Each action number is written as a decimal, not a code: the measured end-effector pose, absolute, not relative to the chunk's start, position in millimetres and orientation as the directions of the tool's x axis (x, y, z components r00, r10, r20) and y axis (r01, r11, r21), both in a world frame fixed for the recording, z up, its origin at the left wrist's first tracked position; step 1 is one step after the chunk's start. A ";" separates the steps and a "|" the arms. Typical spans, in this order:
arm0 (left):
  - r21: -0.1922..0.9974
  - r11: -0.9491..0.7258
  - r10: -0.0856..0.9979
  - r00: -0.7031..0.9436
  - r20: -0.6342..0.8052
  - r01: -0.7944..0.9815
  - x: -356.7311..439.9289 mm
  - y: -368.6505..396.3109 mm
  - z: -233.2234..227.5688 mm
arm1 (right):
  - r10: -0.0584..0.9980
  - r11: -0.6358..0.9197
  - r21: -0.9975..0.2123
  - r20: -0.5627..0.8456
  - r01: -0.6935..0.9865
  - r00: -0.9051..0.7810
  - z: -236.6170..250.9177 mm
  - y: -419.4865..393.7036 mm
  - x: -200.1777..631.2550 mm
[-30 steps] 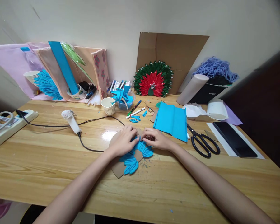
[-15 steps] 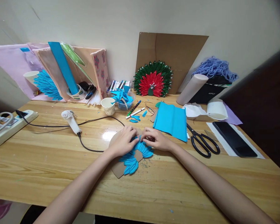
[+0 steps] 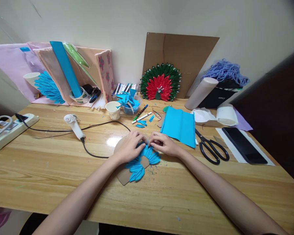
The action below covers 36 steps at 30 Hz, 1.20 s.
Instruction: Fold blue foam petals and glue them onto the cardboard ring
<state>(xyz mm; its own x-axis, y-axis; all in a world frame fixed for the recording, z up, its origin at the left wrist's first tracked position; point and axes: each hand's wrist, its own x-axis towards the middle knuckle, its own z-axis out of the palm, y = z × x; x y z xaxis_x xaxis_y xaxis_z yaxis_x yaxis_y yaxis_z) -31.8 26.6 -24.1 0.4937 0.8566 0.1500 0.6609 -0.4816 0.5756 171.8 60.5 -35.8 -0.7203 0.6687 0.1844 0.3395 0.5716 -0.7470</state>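
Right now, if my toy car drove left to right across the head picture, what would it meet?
Power strip, white corded tool, left hand, right hand, scissors, phone.

Black bag [image 3: 212, 97], right rear: white lettering on front, ends in "PCS"; leading characters unclear. Tape roll [image 3: 75, 98], left rear: printed label, too small to read. Paper cup [image 3: 113, 112]: faint printed marks, illegible.
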 end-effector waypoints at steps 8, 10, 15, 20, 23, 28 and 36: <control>0.531 -0.501 0.850 0.504 0.153 0.684 -30.4 25.4 -23.9 | 0.639 0.630 -0.694 0.208 0.349 -0.741 -35.6 58.2 170.3; 0.536 -0.498 0.851 0.503 0.152 0.682 -30.4 25.3 -23.9 | 0.633 0.637 -0.688 0.209 0.348 -0.745 -35.4 57.9 170.4; 0.559 -0.501 0.851 0.494 0.178 0.661 -30.7 25.7 -25.1 | 0.636 0.628 -0.698 0.206 0.344 -0.744 -35.4 58.0 171.1; 0.534 -0.516 0.845 0.500 0.189 0.670 -30.1 25.5 -26.1 | 0.607 0.663 -0.669 0.218 0.335 -0.764 -37.0 58.3 171.4; 0.529 -0.521 0.843 0.499 0.199 0.670 -30.6 25.4 -26.5 | 0.615 0.657 -0.677 0.226 0.333 -0.755 -37.0 58.2 171.4; 0.540 -0.519 0.844 0.496 0.202 0.663 -29.5 25.6 -28.6 | 0.614 0.659 -0.676 0.230 0.330 -0.755 -35.9 57.8 170.8; 0.666 -0.378 0.923 0.321 0.213 0.644 -51.7 27.8 -16.6 | 0.802 0.479 -0.801 0.233 0.360 -0.550 -40.5 62.2 172.2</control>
